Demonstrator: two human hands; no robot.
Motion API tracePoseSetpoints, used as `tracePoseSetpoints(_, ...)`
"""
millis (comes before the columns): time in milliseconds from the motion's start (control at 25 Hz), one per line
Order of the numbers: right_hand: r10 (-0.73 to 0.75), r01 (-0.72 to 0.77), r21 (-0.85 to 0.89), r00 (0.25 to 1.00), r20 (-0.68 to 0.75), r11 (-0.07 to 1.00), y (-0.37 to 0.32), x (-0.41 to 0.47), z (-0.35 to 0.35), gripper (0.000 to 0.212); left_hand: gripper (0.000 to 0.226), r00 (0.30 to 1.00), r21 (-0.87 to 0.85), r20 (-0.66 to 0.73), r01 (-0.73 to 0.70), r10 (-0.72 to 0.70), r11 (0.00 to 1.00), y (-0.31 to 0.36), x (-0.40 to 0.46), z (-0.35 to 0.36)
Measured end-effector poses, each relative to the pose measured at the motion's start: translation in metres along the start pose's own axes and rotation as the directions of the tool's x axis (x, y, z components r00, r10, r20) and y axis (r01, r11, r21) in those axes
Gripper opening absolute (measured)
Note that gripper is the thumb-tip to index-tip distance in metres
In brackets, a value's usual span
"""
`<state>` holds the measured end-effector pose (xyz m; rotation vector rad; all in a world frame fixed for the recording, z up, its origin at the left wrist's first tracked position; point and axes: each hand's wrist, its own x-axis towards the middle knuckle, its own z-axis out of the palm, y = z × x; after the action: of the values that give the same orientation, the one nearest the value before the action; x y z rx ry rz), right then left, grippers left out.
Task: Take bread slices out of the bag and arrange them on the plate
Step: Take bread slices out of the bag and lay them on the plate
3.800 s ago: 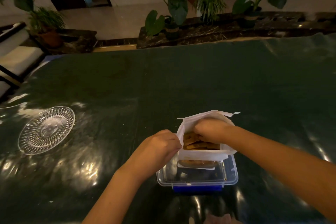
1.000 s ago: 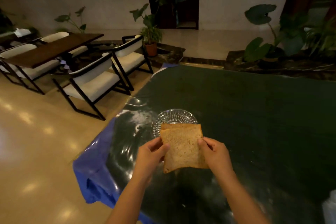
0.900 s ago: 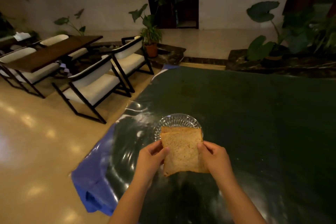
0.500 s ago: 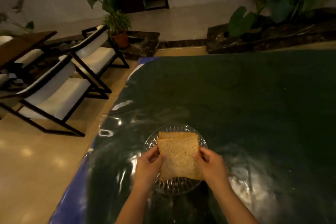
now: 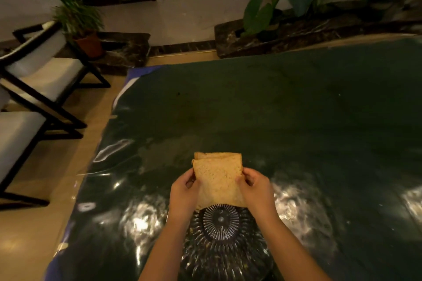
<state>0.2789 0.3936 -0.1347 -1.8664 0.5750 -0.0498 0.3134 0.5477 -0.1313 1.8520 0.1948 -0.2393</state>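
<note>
Your left hand (image 5: 183, 194) and right hand (image 5: 255, 189) pinch the bread slices (image 5: 218, 180) by opposite edges, flat above the plate (image 5: 225, 248), ready to lay down.

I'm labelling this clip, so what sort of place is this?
Probably a restaurant or hotel lounge, indoors: a big table under a dark shiny cover, white-cushioned chairs on a polished floor, and potted plants along stone ledges.

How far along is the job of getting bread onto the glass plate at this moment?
Done: at least two bread slices are out of the bag. In hand: left hand and right hand hold them by the sides above the glass plate. Left: laying and arranging them; the plate looks bare.
</note>
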Motion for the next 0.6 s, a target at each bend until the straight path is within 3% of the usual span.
tracePoseSetpoints(120, 0.028, -0.028, -0.090, 1.000, -0.006, 0.996, 0.010, 0.000, 0.008, 0.013, 0.026, 0.999, 0.111, 0.027, -0.045, 0.042, 0.993, -0.009, 0.003, 0.000)
tracePoseSetpoints(280, 0.070, -0.074, -0.108, 0.996, -0.047, 0.991, 0.014, 0.003, 0.010, 0.011, 0.026, 0.988, 0.267, -0.068, -0.118, 0.141, 0.956, -0.013, 0.008, -0.001)
tracePoseSetpoints(440, 0.065, -0.079, -0.071, 0.982, -0.176, 0.994, 0.015, 0.001, 0.010, 0.027, 0.030, 0.987, 0.259, -0.110, -0.082, 0.113, 0.962, -0.018, 0.005, -0.003)
tracePoseSetpoints(600, -0.034, 0.001, -0.135, 0.968, -0.247, 0.991, 0.012, -0.006, 0.014, 0.022, 0.029, 0.984, 0.258, -0.120, -0.093, 0.128, 0.962, -0.018, -0.005, -0.003)
